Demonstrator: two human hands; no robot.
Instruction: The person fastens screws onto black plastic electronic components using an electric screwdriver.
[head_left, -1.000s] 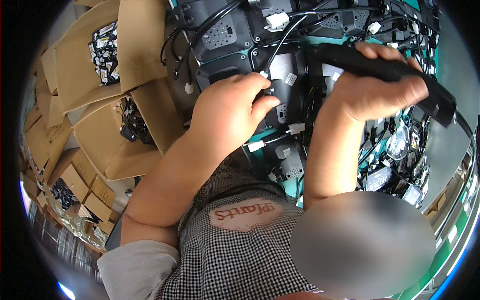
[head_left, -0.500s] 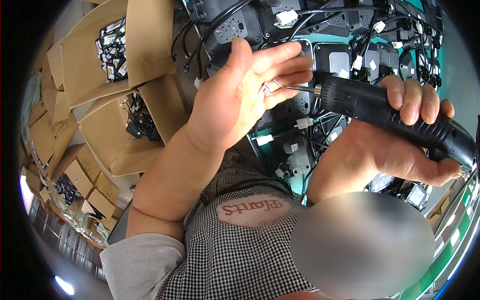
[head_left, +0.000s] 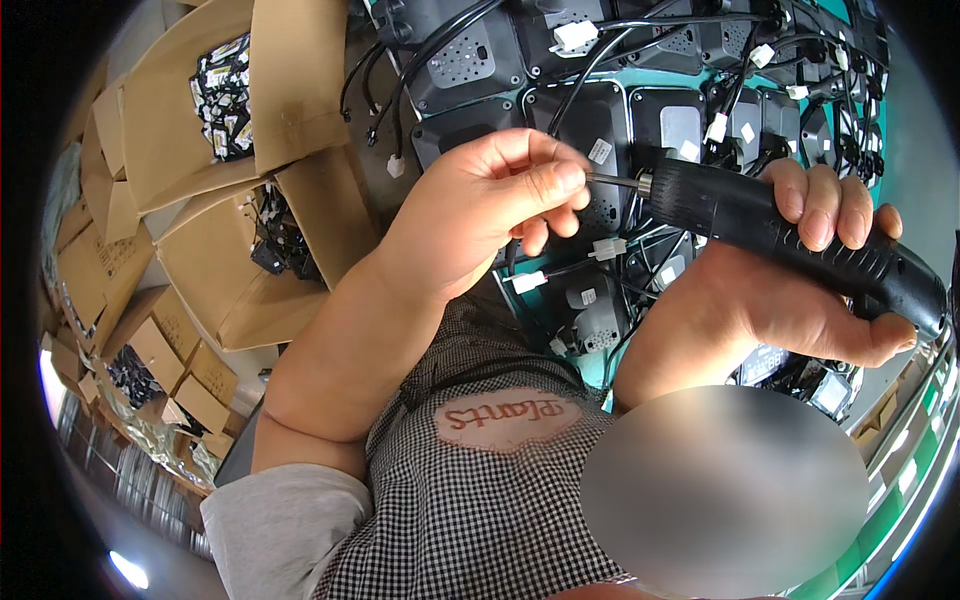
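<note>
A black electric screwdriver (head_left: pixel 722 202) lies in my right hand (head_left: pixel 765 295), whose fingers wrap around its body. Its thin metal bit (head_left: pixel 617 181) points left. At the bit's tip, the thumb and index finger of my left hand (head_left: pixel 475 205) are pinched together, and the other fingers are curled in. The small silvery screws seen in that palm a moment ago are now hidden by the closed fingers. Behind both hands are black plastic housings (head_left: pixel 668 125) with cables and white connectors (head_left: pixel 608 248).
Rows of black housings cover the green work surface (head_left: pixel 655 76). Open cardboard boxes (head_left: pixel 300 85) stand at the left, with black parts (head_left: pixel 225 100) in the upper one and cabled parts (head_left: pixel 280 235) in the lower one. Loose black cables (head_left: pixel 400 105) hang over the surface's left edge.
My left hand has turned from an open palm with screws on it to a closed pinch at the bit's tip. The right hand and the screwdriver have barely moved.
</note>
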